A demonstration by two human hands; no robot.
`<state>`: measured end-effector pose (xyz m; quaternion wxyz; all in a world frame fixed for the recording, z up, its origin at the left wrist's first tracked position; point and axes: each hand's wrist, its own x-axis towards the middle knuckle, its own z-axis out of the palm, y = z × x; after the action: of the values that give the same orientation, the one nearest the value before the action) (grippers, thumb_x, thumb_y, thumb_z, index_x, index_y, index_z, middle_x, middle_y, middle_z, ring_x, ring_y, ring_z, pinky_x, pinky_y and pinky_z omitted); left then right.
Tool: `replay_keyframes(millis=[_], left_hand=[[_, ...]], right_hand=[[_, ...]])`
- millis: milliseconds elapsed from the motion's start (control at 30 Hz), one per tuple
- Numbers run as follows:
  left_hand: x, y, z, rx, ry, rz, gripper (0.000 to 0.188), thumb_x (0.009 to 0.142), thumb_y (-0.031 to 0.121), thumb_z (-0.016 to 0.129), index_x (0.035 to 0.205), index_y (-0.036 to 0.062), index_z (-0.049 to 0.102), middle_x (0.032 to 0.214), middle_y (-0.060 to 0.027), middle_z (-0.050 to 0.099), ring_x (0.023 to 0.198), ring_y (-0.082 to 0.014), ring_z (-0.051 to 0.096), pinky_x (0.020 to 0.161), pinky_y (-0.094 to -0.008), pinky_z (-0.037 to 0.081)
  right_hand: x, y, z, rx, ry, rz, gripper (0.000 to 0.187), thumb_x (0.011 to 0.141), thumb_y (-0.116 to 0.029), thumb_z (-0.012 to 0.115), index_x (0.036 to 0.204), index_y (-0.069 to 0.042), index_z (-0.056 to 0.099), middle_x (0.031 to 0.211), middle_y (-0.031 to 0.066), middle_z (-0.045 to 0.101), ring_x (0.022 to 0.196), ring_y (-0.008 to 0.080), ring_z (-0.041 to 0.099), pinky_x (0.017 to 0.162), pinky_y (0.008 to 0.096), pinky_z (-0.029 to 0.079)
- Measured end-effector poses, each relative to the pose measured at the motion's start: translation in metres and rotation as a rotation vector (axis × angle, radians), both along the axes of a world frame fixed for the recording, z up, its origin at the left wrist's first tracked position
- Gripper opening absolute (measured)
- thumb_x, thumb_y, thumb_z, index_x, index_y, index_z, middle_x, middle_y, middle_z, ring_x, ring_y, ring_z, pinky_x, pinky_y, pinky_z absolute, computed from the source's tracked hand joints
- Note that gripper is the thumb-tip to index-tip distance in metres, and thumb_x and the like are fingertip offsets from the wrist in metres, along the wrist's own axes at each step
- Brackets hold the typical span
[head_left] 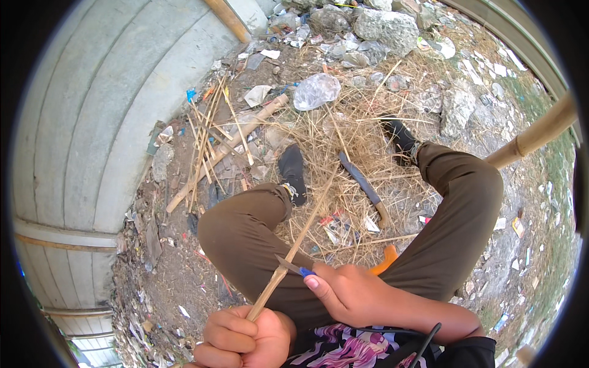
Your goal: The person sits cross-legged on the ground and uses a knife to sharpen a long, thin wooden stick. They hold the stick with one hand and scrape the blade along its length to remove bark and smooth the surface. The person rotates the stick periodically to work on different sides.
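Observation:
My left hand [244,338] is wrapped round the near end of a long bamboo strip [300,236], which slants up and away between my knees. In my right hand [356,296] is a small knife with a blue handle [305,272], its short blade [287,265] lying across the strip a little beyond my left fist. The thumb presses along the knife's handle. On the straw between my feet rests a machete [362,184] with a dark blade and a brown handle. Something orange and curved [385,260] shows beside my right thigh, partly hidden by my hand.
Several bamboo sticks [205,138] lie in a heap at the left by a thicker bamboo pole [242,136]. A clear plastic bag [316,91], litter and rocks [386,29] cover the ground ahead. A grey panelled wall [92,122] stands left; a bamboo post [534,132] slants in at right.

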<state>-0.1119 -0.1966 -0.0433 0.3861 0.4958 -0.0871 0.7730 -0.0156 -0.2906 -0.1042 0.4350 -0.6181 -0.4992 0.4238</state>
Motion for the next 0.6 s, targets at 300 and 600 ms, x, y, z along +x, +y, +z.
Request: replay_keyframes(millis=[300,600], left_hand=[[-0.018,0.007,-0.004,0.039,0.086,-0.082,0.033,0.108,0.04,0.041,0.088,0.0134,0.044,0.068,0.0039,0.03,0.051,-0.008,0.022,0.047,-0.0252,0.02],[-0.011,-0.003,-0.009,-0.031,-0.001,0.016,0.034,0.107,0.044,0.04,0.082,0.0202,0.043,0.066,0.0062,0.028,0.048,-0.0075,0.02,0.044,-0.0255,0.016]], right_hand=[[-0.008,0.015,-0.005,-0.01,-0.216,-0.064,0.042,0.106,-0.038,0.039,0.098,0.001,0.053,0.059,0.0221,0.059,0.055,0.0448,0.061,0.052,0.0531,0.048],[0.015,0.025,-0.043,-0.101,-0.143,-0.141,0.044,0.107,-0.038,0.034,0.104,0.001,0.053,0.067,0.0266,0.061,0.068,0.0496,0.062,0.062,0.0567,0.049]])
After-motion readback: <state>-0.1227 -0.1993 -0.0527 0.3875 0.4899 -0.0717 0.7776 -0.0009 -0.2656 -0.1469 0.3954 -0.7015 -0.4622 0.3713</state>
